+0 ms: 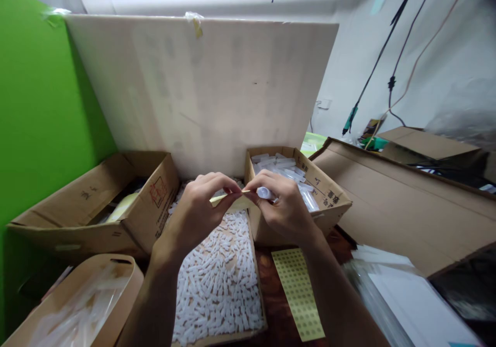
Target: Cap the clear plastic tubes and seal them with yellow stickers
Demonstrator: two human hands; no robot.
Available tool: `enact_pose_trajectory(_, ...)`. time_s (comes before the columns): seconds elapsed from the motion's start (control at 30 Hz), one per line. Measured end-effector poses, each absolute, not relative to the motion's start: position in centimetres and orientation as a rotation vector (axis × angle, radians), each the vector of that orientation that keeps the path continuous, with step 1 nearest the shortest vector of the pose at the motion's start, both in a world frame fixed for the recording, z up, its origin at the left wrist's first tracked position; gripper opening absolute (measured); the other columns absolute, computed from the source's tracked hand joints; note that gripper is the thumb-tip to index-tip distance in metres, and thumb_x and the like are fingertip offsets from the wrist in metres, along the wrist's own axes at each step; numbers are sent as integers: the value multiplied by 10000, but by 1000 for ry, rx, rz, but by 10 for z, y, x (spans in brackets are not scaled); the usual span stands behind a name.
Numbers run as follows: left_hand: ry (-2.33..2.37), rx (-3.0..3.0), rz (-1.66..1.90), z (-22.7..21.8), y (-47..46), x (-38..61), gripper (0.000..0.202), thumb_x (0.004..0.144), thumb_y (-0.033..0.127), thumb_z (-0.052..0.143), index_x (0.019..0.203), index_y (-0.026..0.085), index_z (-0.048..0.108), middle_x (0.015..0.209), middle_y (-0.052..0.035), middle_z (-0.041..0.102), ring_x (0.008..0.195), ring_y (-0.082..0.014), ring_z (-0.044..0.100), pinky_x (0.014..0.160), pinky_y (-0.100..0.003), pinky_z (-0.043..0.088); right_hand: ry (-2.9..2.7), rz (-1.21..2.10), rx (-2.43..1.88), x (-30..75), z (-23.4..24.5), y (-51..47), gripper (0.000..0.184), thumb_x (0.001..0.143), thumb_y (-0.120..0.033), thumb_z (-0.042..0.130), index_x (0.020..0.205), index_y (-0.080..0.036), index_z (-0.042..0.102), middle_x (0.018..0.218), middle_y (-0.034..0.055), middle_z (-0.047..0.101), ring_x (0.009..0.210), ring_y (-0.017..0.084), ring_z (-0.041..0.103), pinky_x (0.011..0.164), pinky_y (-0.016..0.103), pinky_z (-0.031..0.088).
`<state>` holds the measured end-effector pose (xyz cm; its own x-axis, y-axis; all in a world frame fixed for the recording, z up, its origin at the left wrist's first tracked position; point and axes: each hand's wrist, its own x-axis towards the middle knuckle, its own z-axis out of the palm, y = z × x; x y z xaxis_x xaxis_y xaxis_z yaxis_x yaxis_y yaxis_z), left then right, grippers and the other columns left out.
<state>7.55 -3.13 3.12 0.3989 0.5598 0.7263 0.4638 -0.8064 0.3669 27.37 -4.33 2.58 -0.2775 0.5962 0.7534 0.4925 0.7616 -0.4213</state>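
Yellow sticker sheet (298, 292) flat on tabletop, near front edge, just right of tray (260, 285) filled with white pieces (219, 285). Above tray's far end: left hand (201, 207), fingers pinched on yellow strip (228, 198); right hand (287, 210) curled closed, gripping white tube (265, 193), fingertips touching strip. Open carton (329, 197) behind right hand. Cardboard panel (201, 83) upright at back edge.

Nothing can be read clearly. The left cardboard box (149, 220) has a red square stamp on its end and dark characters on its flap. The small box (336, 208) on the right has dark printed characters, too blurred to make out.
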Motion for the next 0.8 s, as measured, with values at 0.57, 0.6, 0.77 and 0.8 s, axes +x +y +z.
enact_pose_trajectory(0.57,871,2678,1343,34,-30,74,73,950,145,659,923,195,613,901,25,685,836,-123,630,827,-293,421,-1938,163,-814,272,25,-42,218,827,27,612,839,-185,662,805,5,640,747,148,604,677,277,437)
enact_pose_trajectory(0.6,868,2681,1336,34,-30,74,76,951,142,657,919,194,611,904,25,685,840,-123,631,829,-293,419,-1940,165,-810,272,25,-42,216,827,29,614,838,-181,661,804,4,636,745,145,602,673,272,436)
enact_pose_trajectory(0.77,865,2695,1329,33,-29,73,109,942,116,663,908,193,594,898,32,676,841,-120,623,835,-287,411,-1937,158,-780,271,24,-42,202,819,40,634,839,-157,670,797,1,625,730,124,590,661,247,427)
enact_pose_trajectory(0.8,861,2698,1336,33,-29,73,112,942,113,662,908,193,592,899,32,675,841,-119,622,835,-286,411,-1935,156,-775,271,24,-42,196,819,39,640,839,-154,672,795,0,625,728,122,589,663,245,427)
